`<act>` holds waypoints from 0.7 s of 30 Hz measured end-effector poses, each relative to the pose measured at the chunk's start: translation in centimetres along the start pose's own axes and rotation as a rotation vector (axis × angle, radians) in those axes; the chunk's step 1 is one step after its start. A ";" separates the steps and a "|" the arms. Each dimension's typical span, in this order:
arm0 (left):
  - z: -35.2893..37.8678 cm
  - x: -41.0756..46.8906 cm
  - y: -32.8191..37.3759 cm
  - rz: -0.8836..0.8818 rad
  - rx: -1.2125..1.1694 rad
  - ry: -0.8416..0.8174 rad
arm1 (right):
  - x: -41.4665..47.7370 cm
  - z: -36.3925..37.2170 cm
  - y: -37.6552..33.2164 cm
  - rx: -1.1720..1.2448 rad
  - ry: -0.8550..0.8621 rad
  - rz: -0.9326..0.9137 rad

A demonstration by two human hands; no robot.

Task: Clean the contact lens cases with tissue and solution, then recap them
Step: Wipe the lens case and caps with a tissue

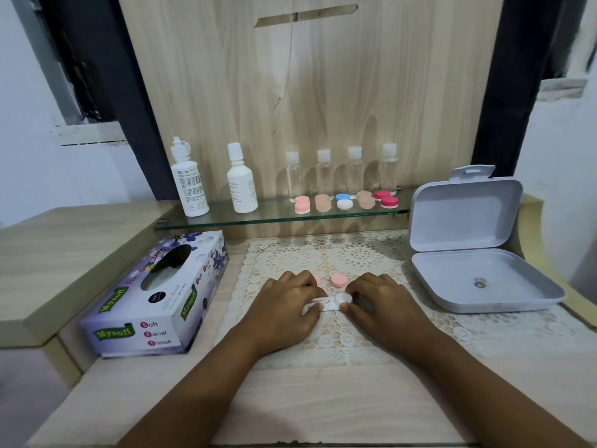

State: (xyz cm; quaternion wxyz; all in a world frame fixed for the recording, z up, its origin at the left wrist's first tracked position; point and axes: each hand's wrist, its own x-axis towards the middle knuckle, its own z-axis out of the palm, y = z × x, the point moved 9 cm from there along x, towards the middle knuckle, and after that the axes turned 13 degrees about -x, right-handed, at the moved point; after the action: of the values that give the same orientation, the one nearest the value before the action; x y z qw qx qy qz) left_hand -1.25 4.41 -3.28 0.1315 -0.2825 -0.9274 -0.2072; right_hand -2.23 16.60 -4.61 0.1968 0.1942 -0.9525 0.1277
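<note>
On the mat, left hand pinches a tissue against the white case, which the right hand grips at its other end; pink caps lie just beyond. Grey box at right stands open, one small metal piece in its base. Four clear bottles on the shelf, contents unclear.

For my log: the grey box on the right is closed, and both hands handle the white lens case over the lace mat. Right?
No: the head view shows the grey box open, lid raised. The left hand, pinching tissue, and right hand handle the white lens case over the lace mat.
</note>
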 end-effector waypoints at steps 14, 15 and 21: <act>0.2 0.2 -0.1 0.001 -0.077 -0.016 | 0.0 0.0 0.1 0.007 -0.002 0.014; 0.1 0.1 -0.1 0.006 -0.033 -0.014 | 0.0 0.0 0.1 0.003 -0.002 0.012; -0.4 0.2 0.5 0.070 0.131 0.019 | -0.1 -0.4 -0.1 -0.006 0.008 0.010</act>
State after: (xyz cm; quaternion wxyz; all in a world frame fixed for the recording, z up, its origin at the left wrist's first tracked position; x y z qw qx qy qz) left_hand -1.10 4.69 -2.70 0.1654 -0.3036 -0.9272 -0.1441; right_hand -1.98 16.65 -4.28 0.2005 0.1882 -0.9531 0.1267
